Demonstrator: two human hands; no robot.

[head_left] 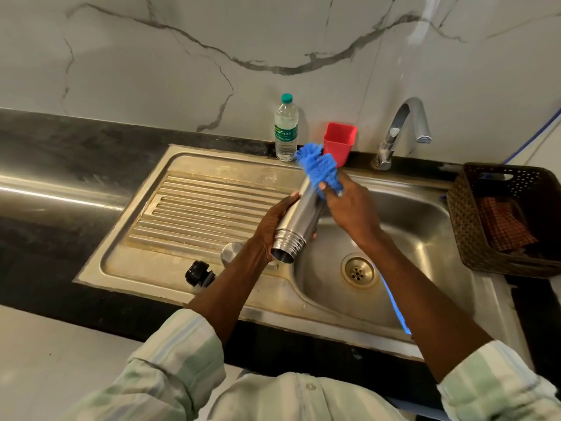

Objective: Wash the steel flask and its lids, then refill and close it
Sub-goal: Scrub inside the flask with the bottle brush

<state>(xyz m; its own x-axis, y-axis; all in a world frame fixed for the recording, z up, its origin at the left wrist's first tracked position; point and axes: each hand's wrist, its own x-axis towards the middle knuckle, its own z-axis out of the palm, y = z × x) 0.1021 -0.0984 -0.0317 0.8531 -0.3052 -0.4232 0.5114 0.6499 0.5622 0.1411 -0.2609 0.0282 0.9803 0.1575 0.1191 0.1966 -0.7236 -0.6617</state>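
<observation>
Right now your left hand [274, 221] wraps around the steel flask [299, 220], a smooth brushed-metal cylinder with a ribbed, stepped neck, held tilted over the edge of the sink [425, 214] with its open mouth pointing down toward you. Your right hand [349, 205] grips a blue scrubber [318, 168], shaggy and bristly, pressed against the flask's upper end. Both hands are clamped, close together above the basin. On the ridged steel drainboard [200, 208], stained yellowish along the grooves, sits a round shiny steel lid [231, 250], partly hidden by your forearm, and near it a black plastic stopper lid [198, 273] close to the front rim. A round brass-toned drain [358, 271] sits in the basin. On the dark stone tabletop [60, 153] behind: a clear plastic water bottle [286, 129] with a green cap, a red square cup [339, 141], a curved chrome tap [400, 132]. A brown woven basket [467, 226] at right holds checked cloth [504, 226].
</observation>
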